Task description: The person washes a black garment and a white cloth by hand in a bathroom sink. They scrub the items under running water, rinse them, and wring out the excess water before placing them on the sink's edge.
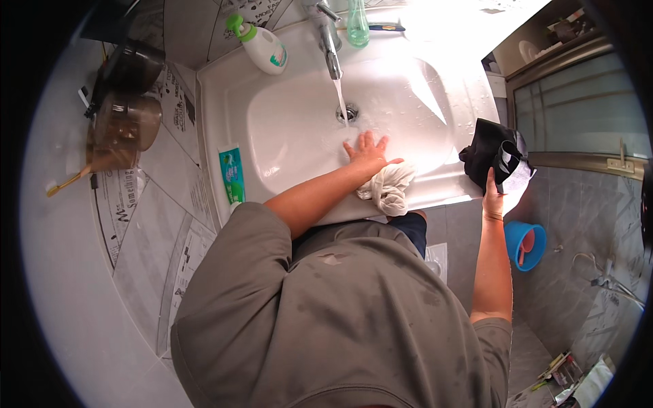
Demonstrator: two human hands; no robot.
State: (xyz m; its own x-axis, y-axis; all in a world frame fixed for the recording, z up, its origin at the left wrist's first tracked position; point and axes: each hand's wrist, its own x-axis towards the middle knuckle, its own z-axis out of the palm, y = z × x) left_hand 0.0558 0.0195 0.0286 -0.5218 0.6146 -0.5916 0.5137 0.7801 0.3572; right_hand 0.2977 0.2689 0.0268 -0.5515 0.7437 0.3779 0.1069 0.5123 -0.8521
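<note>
My left hand (367, 155) is in the white sink basin (286, 136), its fingers spread and nothing held in them. The tips lie just below the stream of water that runs from the chrome faucet (330, 51) toward the drain (347, 113). A crumpled white cloth (391, 192) rests on the basin's front edge, against my left wrist. Beyond the sink's right side, my right hand (493, 202) grips a crumpled black bundle (493, 153) with a pale, shiny part. Whether it is fabric or plastic I cannot tell. My thumb lies over it; the other fingers are hidden beneath.
A white pump bottle with a green top (265, 51) and a clear green bottle (358, 27) stand behind the basin. A green tube (232, 175) lies on the left rim. Brown cups (126, 126) hang at left. At right are a glass-fronted cabinet (578, 102) and a blue bucket (537, 238).
</note>
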